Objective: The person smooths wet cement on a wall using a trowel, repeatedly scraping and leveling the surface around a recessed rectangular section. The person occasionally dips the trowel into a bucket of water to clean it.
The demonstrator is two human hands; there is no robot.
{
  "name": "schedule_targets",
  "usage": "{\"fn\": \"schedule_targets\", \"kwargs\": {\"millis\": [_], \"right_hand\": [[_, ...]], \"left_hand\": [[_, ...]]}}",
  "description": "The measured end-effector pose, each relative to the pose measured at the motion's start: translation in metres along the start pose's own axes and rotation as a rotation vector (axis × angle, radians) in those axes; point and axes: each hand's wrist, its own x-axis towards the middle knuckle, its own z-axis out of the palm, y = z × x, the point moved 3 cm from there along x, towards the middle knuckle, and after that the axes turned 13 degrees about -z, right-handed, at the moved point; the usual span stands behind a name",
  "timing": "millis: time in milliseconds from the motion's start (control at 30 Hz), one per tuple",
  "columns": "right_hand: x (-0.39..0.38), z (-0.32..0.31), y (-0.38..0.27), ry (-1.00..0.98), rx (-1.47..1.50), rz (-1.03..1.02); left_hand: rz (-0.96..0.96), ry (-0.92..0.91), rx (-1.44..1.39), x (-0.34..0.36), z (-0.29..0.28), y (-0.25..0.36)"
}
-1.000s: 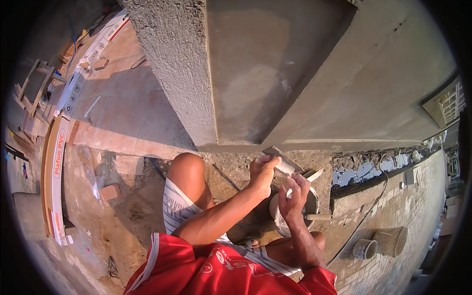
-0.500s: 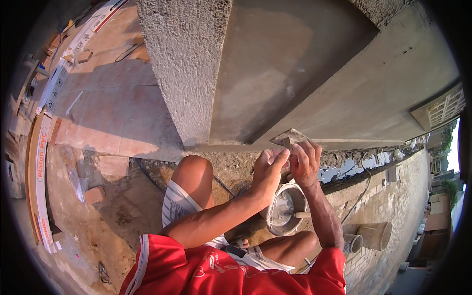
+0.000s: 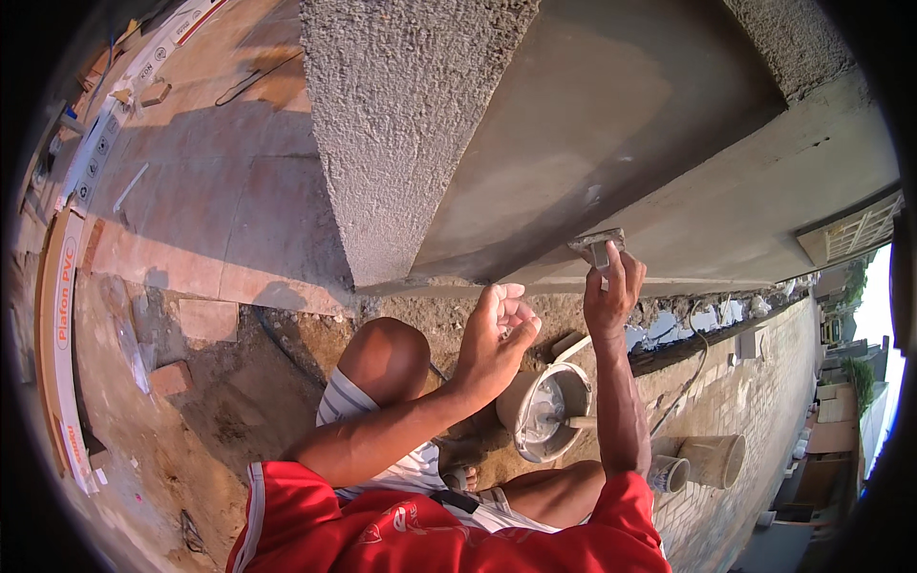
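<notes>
My right hand point(image 3: 613, 291) grips a small plastering trowel point(image 3: 602, 239), a flat grey mortar-crusted plate with a block handle. Its plate is up against the lower part of the smooth grey plastered wall point(image 3: 707, 205), beside the edge of a recessed panel point(image 3: 592, 124). Raised in front of my left knee, my left hand point(image 3: 497, 339) has its fingers loosely bent and the thumb apart, with nothing visible in it. Below and between my hands stands a bucket point(image 3: 523, 406) of grey wet mix, a tool's handle point(image 3: 581, 422) sticking out over its rim.
A rough plastered column face point(image 3: 401, 115) rises left of the panel. Two more buckets point(image 3: 716, 460) stand at the right on the paving point(image 3: 755, 392). A hose point(image 3: 693, 372) runs near the wall base. Long cartons point(image 3: 65, 329) lie at far left, near a loose tile point(image 3: 208, 320) and brick point(image 3: 172, 379).
My hands were close together at the trowel. The right has carried it up and right to the wall, while the left has drawn back to the left, away from it.
</notes>
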Motion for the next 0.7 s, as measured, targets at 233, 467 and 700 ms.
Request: {"fn": "schedule_targets", "kwargs": {"millis": [233, 467, 700], "right_hand": [[0.057, -0.022, -0.03, 0.176, 0.128, 0.161], [0.003, 0.035, -0.035, 0.177, 0.152, 0.325], [0.011, -0.003, -0.039, 0.31, 0.317, 0.495]], "left_hand": [[-0.045, 0.021, 0.021, 0.008, -0.012, -0.001], [-0.027, -0.007, -0.026, 0.009, -0.008, 0.002], [-0.042, 0.034, -0.063, 0.008, -0.018, 0.004]]}}
